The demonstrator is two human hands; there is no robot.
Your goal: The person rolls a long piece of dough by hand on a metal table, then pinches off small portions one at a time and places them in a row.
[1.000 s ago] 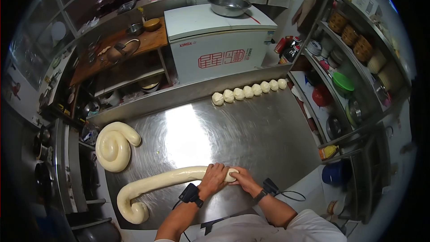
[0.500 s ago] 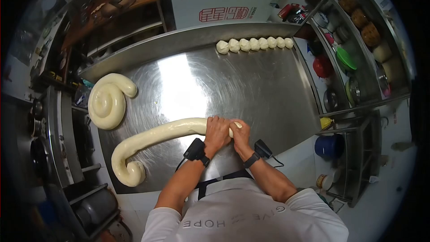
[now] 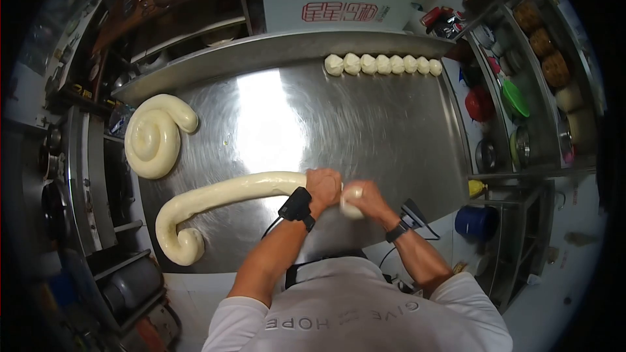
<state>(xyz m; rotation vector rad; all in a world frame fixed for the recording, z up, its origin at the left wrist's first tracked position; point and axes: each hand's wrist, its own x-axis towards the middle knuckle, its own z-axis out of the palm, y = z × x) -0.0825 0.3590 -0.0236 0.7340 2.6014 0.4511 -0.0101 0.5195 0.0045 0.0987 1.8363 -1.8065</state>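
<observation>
Left hand: it is grasping the dough rope (image 3: 241, 189) at its right end, the back of the left hand (image 3: 324, 186) facing up and its fingers mostly hidden.
Right hand: just beside the left, the right hand (image 3: 372, 201) is clutching a dough piece (image 3: 352, 207) – blurred, so whether the piece is fully parted from the rope cannot be told.
Dough rope: it is lying along the front part of the steel table (image 3: 391, 130), its left end curling into a hook near the front edge.
Wrists: a black device (image 3: 295, 204) is sitting on the left wrist and a dark strap (image 3: 398, 231) is circling the right.
Shirt lettering: the pale shirt (image 3: 339, 306) is showing "GIVE" and "HOPE" upside down, with smaller marks between them too faint to read.
Freezer print: beyond the table, the white freezer (image 3: 280, 13) is bearing "XINGX" at its upper left and large red characters in the middle.
Table edges: a raised steel lip (image 3: 261, 52) is running along the back; the right edge is meeting the shelving (image 3: 535, 173), and the front edge is passing near the waist.
Room to move: bare steel is stretching from the hands back to eight dough balls (image 3: 383, 64) lined up by the lip – and leftward to a dough coil (image 3: 153, 140) near the left edge.
</observation>
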